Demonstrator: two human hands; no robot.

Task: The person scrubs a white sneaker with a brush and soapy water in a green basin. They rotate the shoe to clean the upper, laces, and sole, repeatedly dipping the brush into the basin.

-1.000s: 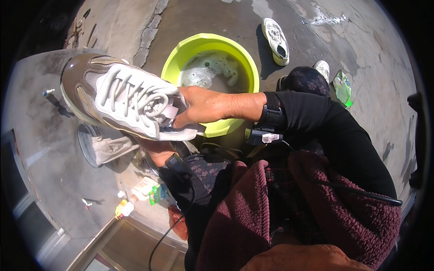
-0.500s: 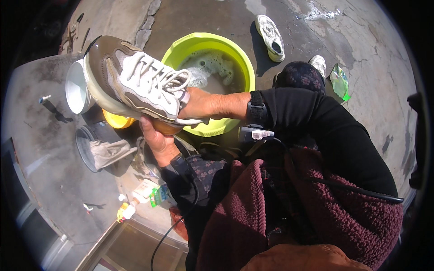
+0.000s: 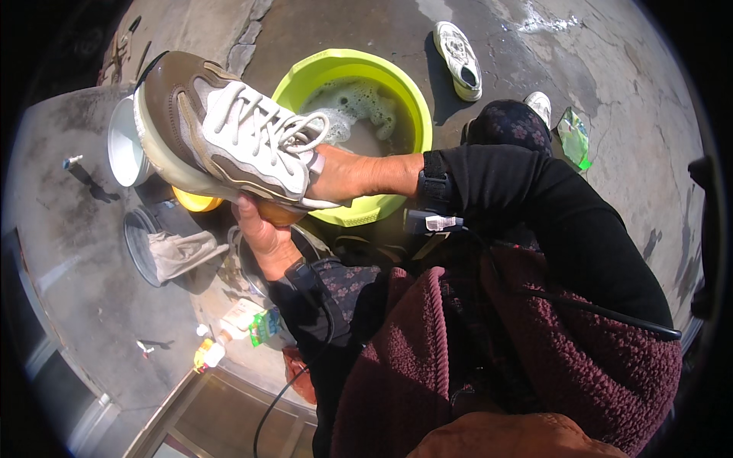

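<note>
A brown, grey and white sneaker (image 3: pixel 191 122) with white laces is held up before me, its toe pointing to the upper left. Its laces are tied in a bow. My right hand (image 3: pixel 334 177) reaches into the sneaker's opening, and its fingers are hidden inside. From below, my left hand (image 3: pixel 263 235) grips the heel end, with the thumb along the sole's edge. Behind the sneaker stands a lime-green basin (image 3: pixel 420 122) of cloudy water, with white suds (image 3: pixel 347 111) floating on it.
A white sneaker (image 3: pixel 456 57) lies beyond the basin to the right, near a green packet (image 3: pixel 573 137). At left are a white bucket (image 3: pixel 124 145), a yellow container (image 3: pixel 195 200) and a grey basin (image 3: pixel 136 240) with a cloth (image 3: pixel 179 254). Bottles (image 3: pixel 237 320) lie lower left.
The sneaker has shifted slightly up and left in the picture, with both hands keeping hold of it. The basin also appears a little higher.
</note>
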